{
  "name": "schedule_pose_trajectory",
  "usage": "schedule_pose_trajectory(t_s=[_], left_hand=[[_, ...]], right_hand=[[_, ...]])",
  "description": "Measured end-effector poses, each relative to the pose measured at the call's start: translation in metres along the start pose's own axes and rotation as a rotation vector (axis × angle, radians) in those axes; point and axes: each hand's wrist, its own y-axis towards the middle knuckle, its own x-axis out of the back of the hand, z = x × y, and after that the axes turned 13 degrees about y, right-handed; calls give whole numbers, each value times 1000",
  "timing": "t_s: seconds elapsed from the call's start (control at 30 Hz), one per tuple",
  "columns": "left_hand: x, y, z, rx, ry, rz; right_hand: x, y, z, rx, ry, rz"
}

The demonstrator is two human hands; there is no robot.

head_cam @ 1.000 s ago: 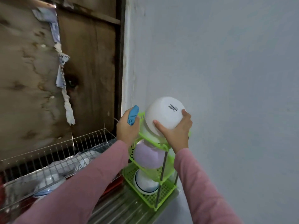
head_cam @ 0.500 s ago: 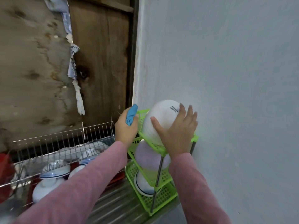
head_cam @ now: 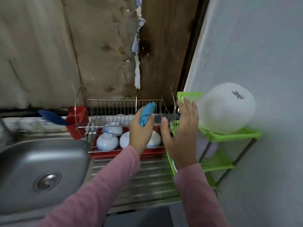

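Far left: steel sink (head_cam: pixel 32 158), round drain (head_cam: pixel 47 183) low in the basin. Behind its back edge, a dark blue utensil (head_cam: pixel 52 119) lies slanted, its end in a red holder (head_cam: pixel 77 123) hung on the left end of a wire dish rack (head_cam: pixel 114 104). The rack sits on a red tray (head_cam: pixel 101 154); several white bowls with blue bands (head_cam: pixel 107 141) lie upside down inside it. A ridged steel draining board (head_cam: pixel 147 181) runs in front of the tray. Left hand (head_cam: pixel 141 136), pink sleeve, is raised over the right part of the wire rack, its fingers curled round a bunched blue cloth (head_cam: pixel 146 115); the cloth sticks up out of the fist. Right hand (head_cam: pixel 180 138) is just beside it, held upright, thumb apart, fingers (head_cam: pixel 187 105) straight and spread wide, holding nothing. Its fingertips are just beside the left side of a white bowl (head_cam: pixel 224 108); blur there, so contact cannot be told. The bowl stands upside down on the top tier of a green plastic shelf rack (head_cam: pixel 229 137), with a small dark mark on its base. The shelf rack stands at the right end of the draining board, against a pale grey wall (head_cam: pixel 262 63). A lilac bowl (head_cam: pixel 208 148) is partly visible on the tier below, behind the right hand. The lowest tier is mostly hidden.
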Motion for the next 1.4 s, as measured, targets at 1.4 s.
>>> schedule_pose_trajectory(t_s=[1.4], left_hand=[[681, -224, 142, 511, 235, -810]], right_hand=[[-460, -307, 406, -763, 716, 1055]])
